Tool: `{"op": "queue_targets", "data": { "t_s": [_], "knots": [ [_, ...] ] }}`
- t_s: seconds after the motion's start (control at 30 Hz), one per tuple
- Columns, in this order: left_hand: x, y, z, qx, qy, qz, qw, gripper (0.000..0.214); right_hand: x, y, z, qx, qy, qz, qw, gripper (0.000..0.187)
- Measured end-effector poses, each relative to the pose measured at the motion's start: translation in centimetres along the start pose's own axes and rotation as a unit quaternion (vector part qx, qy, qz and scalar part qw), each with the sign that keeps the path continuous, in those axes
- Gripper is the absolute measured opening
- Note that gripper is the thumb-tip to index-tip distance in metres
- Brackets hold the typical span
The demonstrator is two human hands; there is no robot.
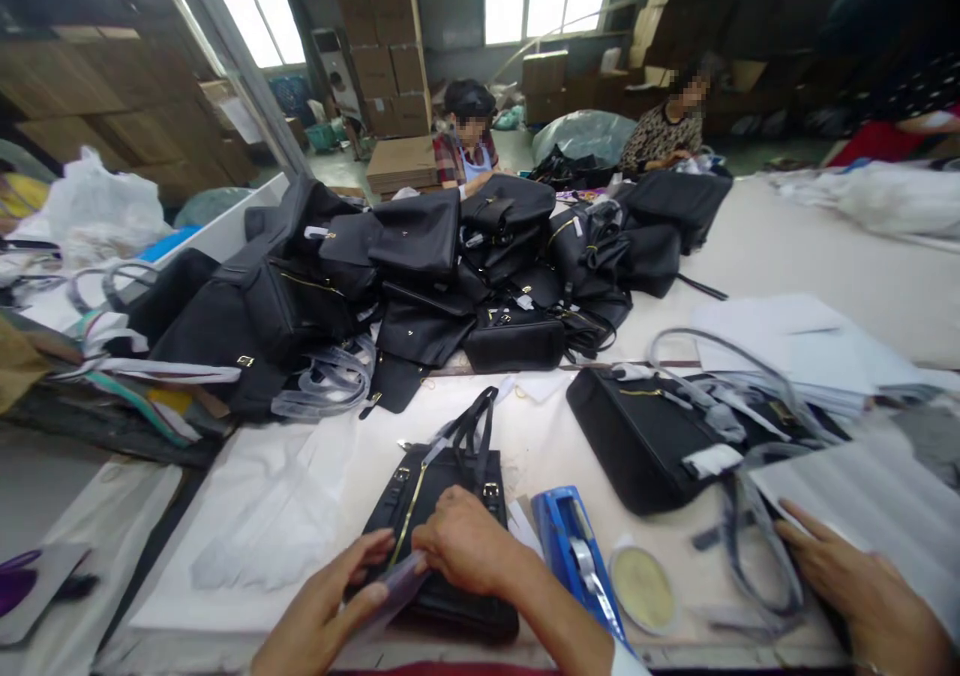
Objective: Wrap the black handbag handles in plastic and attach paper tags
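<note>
A black handbag (450, 606) with gold buckles and a gold zip lies before me on the white-covered table, its handles (480, 426) pointing away. Over its front, my right hand (469, 541) pinches one end of a translucent plastic strip (394, 596). The strip slants down to my left hand (330, 606), whose thumb lies against it while the fingers curl above the bag's left side. Just right of the bag is a blue tape dispenser (574, 546) with a roll of clear tape. A round yellowish disc (643, 586) lies beside the dispenser.
Many black bags (412, 236) are heaped across the table. Another black bag (637, 446) with wrapped straps lies to the right, near a co-worker's hand (862, 576) on white foam sheet (870, 496). White paper (262, 506) lies at left. Two people sit beyond the heap.
</note>
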State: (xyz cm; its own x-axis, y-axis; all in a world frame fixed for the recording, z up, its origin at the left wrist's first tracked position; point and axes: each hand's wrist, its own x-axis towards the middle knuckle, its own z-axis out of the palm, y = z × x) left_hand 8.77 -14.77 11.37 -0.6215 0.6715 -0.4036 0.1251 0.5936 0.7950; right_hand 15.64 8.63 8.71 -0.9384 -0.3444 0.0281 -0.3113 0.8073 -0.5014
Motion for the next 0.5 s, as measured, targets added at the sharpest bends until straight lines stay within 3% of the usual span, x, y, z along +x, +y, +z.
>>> {"op": "queue_targets", "data": {
  "t_s": [0.07,0.17,0.3,0.43,0.5],
  "knots": [
    [1.9,0.7,1.0,-0.018,-0.061,0.018,0.998,0.031,0.1,-0.9,-0.3,-0.005,0.008,0.021,1.000,0.019],
    [3.5,0.9,1.8,-0.075,-0.087,-0.009,0.993,0.032,-0.1,-1.5,-0.8,0.002,0.014,0.062,0.998,0.017],
    [3.6,-0.3,1.1,-0.125,-0.099,-0.043,0.986,0.034,-0.7,-0.8,-1.2,0.021,0.024,0.106,0.994,0.042],
    [3.5,-1.1,0.0,-0.135,-0.105,-0.062,0.983,0.034,-0.6,0.7,-1.6,0.007,-0.014,0.092,0.996,0.016],
    [3.6,-1.1,-0.4,-0.120,-0.098,-0.061,0.986,0.034,0.0,1.2,-1.8,-0.013,-0.024,0.078,0.997,0.014]
  ]
}}
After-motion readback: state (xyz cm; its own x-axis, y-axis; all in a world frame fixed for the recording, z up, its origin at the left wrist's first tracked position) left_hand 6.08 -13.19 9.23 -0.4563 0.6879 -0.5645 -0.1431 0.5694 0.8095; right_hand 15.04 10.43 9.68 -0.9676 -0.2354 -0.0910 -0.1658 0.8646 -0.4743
